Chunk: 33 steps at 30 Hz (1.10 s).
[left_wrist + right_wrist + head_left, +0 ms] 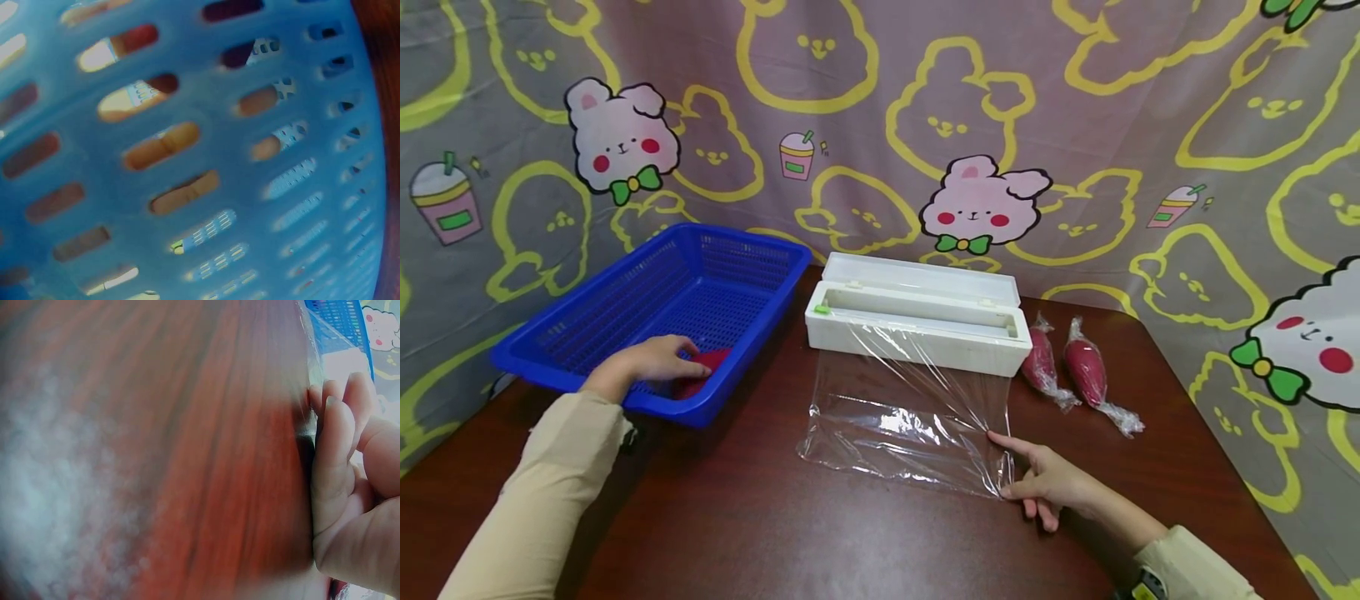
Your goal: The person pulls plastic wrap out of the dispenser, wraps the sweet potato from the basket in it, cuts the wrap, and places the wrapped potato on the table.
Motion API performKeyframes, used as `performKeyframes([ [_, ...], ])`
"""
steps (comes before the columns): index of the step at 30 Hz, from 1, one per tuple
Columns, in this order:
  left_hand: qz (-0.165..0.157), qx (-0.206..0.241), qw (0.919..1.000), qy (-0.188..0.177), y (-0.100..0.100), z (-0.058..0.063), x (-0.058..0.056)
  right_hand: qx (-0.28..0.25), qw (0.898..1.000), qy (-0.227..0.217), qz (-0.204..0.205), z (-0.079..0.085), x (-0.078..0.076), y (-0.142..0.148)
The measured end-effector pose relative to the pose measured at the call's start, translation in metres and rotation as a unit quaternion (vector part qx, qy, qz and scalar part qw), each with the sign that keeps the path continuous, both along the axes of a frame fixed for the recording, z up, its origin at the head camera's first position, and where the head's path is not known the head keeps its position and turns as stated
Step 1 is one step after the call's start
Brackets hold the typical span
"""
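Note:
My left hand (658, 358) reaches into the near corner of a blue plastic basket (580, 293), its fingers and thumb about a smooth red item (716, 359) that is partly hidden. In the left wrist view, fingers (164, 145) show through the slots of the basket wall (187, 231). My right hand (1051, 477) pinches the near right corner of a sheet of clear cling film (887, 429), its index finger extended along the film's side. The sheet runs from a white cling film dispenser (917, 343), whose lid (925, 279) stands raised, down over the table.
Two red, tapered items wrapped in film, one nearer the dispenser (1040, 362) and one further right (1086, 371), lie with twisted ends on the dark brown table (850, 550). A green slider (822, 309) sits at the dispenser's left end. A patterned curtain (865, 133) hangs behind.

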State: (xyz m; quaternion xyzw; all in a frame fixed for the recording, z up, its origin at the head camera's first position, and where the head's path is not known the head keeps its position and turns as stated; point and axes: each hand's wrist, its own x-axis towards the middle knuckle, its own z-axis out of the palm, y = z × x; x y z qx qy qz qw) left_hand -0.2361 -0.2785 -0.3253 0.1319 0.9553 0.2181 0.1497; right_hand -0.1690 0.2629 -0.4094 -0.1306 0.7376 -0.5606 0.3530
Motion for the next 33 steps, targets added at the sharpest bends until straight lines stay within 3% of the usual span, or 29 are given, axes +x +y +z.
performKeyframes([
  [7,0.072,0.025,0.9957,0.052,-0.002,0.002,0.001,0.001,1.0,0.001,-0.001,0.001,0.0,-0.001],
  [13,0.124,0.112,0.9859,0.008,0.0,0.007,0.002,-0.002,1.0,-0.001,0.004,0.0,0.0,-0.001],
  [17,0.135,0.146,0.9797,0.024,0.001,0.01,0.002,-0.003,1.0,0.001,0.006,0.0,-0.001,-0.001],
  [22,0.167,0.161,0.9699,0.073,0.003,0.013,0.006,-0.002,1.0,0.004,0.007,0.0,-0.001,-0.001],
  [26,0.201,0.148,0.9601,0.125,0.007,0.018,0.009,-0.005,1.0,0.004,0.007,0.0,-0.001,0.0],
  [29,0.208,0.144,0.9534,0.164,0.013,0.022,0.013,-0.004,1.0,0.001,0.007,0.0,-0.001,0.0],
  [33,0.218,0.134,0.9379,0.234,0.024,0.028,0.019,-0.002,1.0,-0.005,0.007,0.001,-0.001,0.0],
])
